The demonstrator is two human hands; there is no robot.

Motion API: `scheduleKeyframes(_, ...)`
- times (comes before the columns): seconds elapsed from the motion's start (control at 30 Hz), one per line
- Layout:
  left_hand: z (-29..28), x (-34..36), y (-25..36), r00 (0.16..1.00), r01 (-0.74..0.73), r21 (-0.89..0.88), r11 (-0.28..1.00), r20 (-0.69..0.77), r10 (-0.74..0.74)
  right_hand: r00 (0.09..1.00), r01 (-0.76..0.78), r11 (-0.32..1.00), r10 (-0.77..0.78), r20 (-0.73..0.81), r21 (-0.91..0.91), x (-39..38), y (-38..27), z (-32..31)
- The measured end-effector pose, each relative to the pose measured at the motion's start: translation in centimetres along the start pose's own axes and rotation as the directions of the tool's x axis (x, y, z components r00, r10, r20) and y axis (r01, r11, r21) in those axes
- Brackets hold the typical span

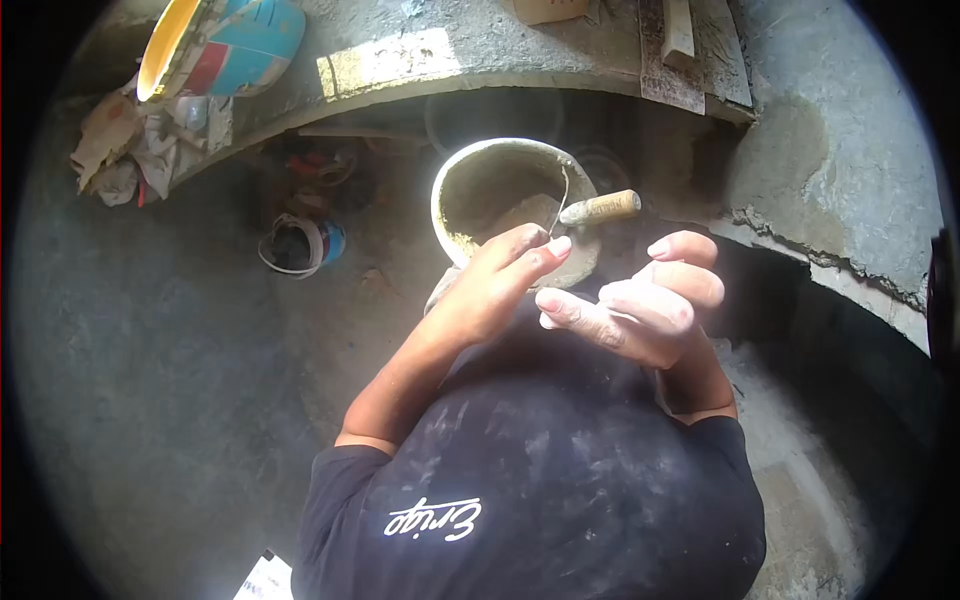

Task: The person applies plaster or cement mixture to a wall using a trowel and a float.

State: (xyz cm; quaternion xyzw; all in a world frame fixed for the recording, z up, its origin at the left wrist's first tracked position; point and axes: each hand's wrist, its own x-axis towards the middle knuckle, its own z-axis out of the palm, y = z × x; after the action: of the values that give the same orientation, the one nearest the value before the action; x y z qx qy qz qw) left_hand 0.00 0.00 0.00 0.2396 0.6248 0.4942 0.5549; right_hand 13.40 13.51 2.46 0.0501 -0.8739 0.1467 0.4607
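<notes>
The left hand (pixel 500 280) is held at the near rim of a round, mortar-crusted bucket (pixel 445 190), with its thumb laid along the bent index finger. A thin wire (pixel 566 185) is seen curving down from the bucket's upper right side to the fingers of this hand; whether it is grasped by them cannot be told, as the contact is hidden. A wooden-handled tool (pixel 605 207) is placed at the right side of the bucket, its handle pointed outward to the right and just above the 2 hands, apparently touched by neither. The right hand (pixel 640 305) is raised to the right of the bucket, its fingers loosely curled and released, nothing being held in them; their skin is coated with pale dust. A dark T-shirt (pixel 560 450) is worn, smeared across the front with whitish powder. To the left of the bucket, 1 small pail (pixel 335 243) with a blue side and a pale rim is set on the grey floor (pixel 150 350). Beyond the bucket, a curved concrete ledge (pixel 500 50) is crossed by a sunlit patch; at its left end a larger blue and red bucket (pixel 255 50) with a yellow interior is tilted, near crumpled paper (pixel 115 140). At the upper right, 1 wooden block (pixel 678 35) is laid on a board (pixel 670 80).
</notes>
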Motion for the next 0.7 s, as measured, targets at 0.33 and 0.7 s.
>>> scheduleKeyframes(0.33,-0.5,-0.4,-0.4,0.996,-0.093,0.044,0.995,0.017,0.092,0.995,0.062,0.993,-0.054,0.079,-0.096,0.3,-0.2,0.5)
scheduleKeyframes(0.7,0.3,-0.8,-0.3,0.998,0.068,-0.235,0.970,-0.002,-0.070,0.995,0.036,0.988,-0.049,0.084,0.149,0.0,0.3,1.9)
